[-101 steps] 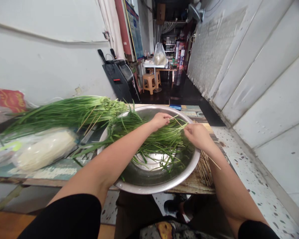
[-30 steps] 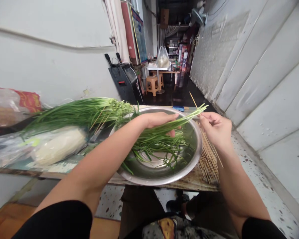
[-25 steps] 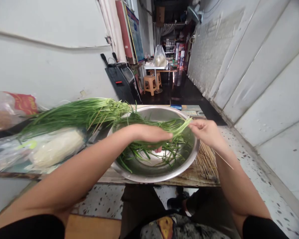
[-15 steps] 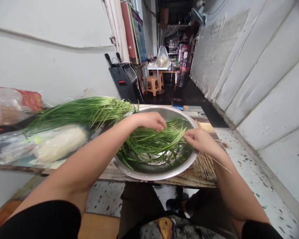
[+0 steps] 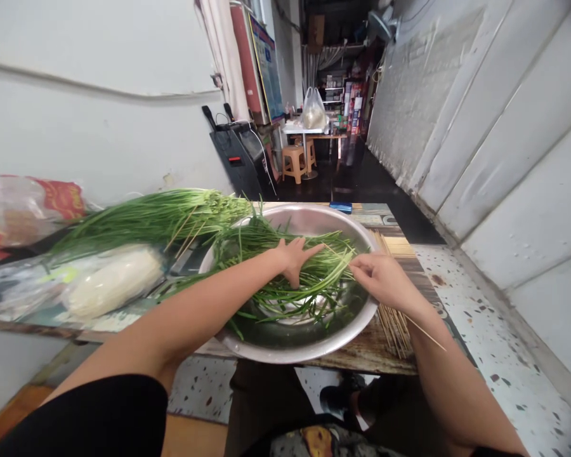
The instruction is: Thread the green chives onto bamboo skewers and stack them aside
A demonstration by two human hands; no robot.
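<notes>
A wide metal basin (image 5: 309, 352) stands in front of me with long green garlic chives (image 5: 247, 251) in it. My left hand (image 5: 295, 257) lies on the chives, fingers spread and thumb apart, gripping nothing. At the basin's right rim my right hand (image 5: 378, 276) is closed on a thin bamboo skewer (image 5: 431, 337), whose rear end sticks out past the wrist. The skewer's front part lies among the pale chive ends, and I cannot tell whether it pierces any. More bamboo skewers (image 5: 394, 330) lie on the table right of the basin.
A big bundle of chives (image 5: 157, 219) lies left on the wooden table (image 5: 361, 355), with a few skewers on it. Beside it are a bagged pale item (image 5: 117, 282) and red-and-clear packaging (image 5: 33, 212). A blue object (image 5: 341, 207) sits behind the basin. Farther back stand a black speaker (image 5: 242, 155) and stools (image 5: 294, 164).
My left hand has come down onto the chives and its fingers have spread. Some chives now trail over the basin's left side. My right hand still holds the skewer in nearly the same place.
</notes>
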